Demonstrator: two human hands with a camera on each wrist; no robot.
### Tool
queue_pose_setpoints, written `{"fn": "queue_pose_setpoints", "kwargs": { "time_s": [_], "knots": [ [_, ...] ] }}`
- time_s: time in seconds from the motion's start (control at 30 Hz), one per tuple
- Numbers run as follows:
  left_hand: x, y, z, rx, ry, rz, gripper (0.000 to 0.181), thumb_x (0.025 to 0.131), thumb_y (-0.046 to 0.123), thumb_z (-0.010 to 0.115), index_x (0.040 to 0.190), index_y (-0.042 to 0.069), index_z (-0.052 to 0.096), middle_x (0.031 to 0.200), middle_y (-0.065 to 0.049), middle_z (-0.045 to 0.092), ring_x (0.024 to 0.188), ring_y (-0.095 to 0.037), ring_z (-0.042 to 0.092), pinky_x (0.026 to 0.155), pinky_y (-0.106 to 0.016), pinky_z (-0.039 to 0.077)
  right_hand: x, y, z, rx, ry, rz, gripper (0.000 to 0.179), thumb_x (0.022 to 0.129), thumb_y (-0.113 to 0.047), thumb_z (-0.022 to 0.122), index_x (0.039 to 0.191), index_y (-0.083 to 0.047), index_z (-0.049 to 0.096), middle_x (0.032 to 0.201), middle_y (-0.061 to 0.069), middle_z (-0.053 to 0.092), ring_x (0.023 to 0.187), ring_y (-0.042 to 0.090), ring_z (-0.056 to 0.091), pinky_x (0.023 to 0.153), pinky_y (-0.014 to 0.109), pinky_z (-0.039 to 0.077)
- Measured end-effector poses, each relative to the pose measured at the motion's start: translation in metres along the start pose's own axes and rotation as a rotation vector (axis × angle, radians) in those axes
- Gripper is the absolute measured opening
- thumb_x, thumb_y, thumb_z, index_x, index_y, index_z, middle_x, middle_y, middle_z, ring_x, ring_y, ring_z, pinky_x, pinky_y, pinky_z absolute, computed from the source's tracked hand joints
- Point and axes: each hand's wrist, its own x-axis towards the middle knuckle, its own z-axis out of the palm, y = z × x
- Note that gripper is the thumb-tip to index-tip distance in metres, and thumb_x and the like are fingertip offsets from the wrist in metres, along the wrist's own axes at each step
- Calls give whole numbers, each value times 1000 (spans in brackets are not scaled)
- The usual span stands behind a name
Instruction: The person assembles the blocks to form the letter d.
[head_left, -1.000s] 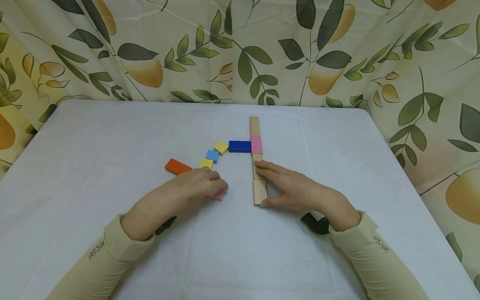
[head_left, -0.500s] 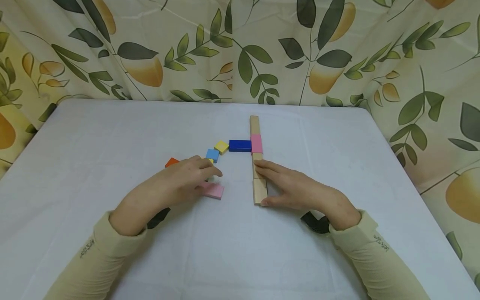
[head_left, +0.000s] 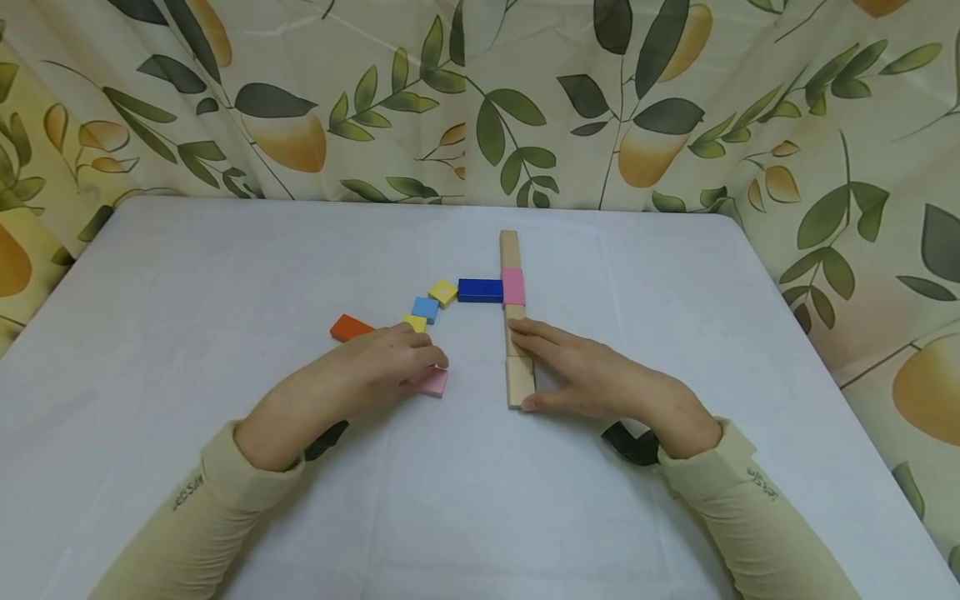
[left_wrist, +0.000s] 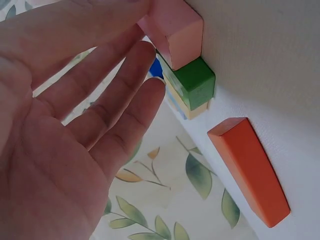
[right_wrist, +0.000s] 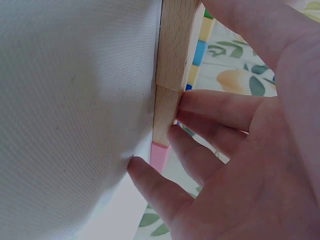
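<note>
My left hand (head_left: pixel 371 364) is over a light pink block (head_left: pixel 432 383); its thumb and index finger pinch the block from either side, though the fingertips are partly hidden. A green block (left_wrist: pixel 199 82) touches the pink one in the left wrist view. From there small yellow (head_left: pixel 415 322), light blue (head_left: pixel 425 310) and yellow (head_left: pixel 443 292) blocks curve up to a dark blue block (head_left: pixel 480 291). My right hand (head_left: pixel 585 372) rests with fairly straight fingers against two plain wooden blocks (head_left: pixel 519 383), below a bright pink block (head_left: pixel 513 287) in the same straight row.
An orange block (head_left: pixel 350 327) lies apart, left of the curve and partly behind the left hand. Another wooden block (head_left: pixel 509 248) tops the straight row. White cloth covers the table (head_left: pixel 637 258); a leaf-patterned curtain (head_left: pixel 555 100) hangs behind it.
My left hand drew back left with its fingers lifted, uncovering more of the light pink block, then came back right onto it. My right hand has stayed at the wooden blocks.
</note>
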Motion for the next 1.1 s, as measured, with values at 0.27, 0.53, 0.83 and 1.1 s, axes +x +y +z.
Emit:
{"fn": "queue_pose_setpoints", "kwargs": {
  "time_s": [0.27, 0.53, 0.83, 1.1],
  "knots": [
    [-2, -1, -5, -17, -11, -41, 38, 84, -1, 75, 119, 10, 67, 120, -7, 66, 116, -26, 59, 97, -37, 53, 0, 0, 0, -1, -1, 6, 87, 87, -41, 75, 153, -5, 33, 164, 8, 24, 149, 31, 30, 116, 51, 35],
    [-8, -12, -17, -34, 15, -123, 40, 87, 7, 75, 126, 10, 65, 125, -9, 64, 117, -26, 58, 96, -39, 53, -1, -1, 0, 2, -4, 16, 86, 88, -42, 74, 154, -6, 33, 164, 8, 24, 149, 31, 30, 116, 52, 35],
    [-21, -30, -38, -69, -19, -337, 45, 90, 1, 69, 133, 11, 59, 133, -13, 57, 125, -31, 52, 101, -48, 51, -1, -2, 1, 3, -7, 27, 87, 87, -41, 75, 154, -6, 32, 165, 7, 23, 149, 31, 30, 116, 51, 35],
    [-21, -47, -31, -105, -86, -412, 47, 87, -8, 66, 131, 10, 62, 131, -15, 59, 121, -32, 53, 98, -50, 52, -1, -1, 0, 1, -11, 25, 87, 87, -42, 74, 155, -7, 31, 165, 6, 22, 149, 31, 30, 116, 52, 35]
  ]
}}
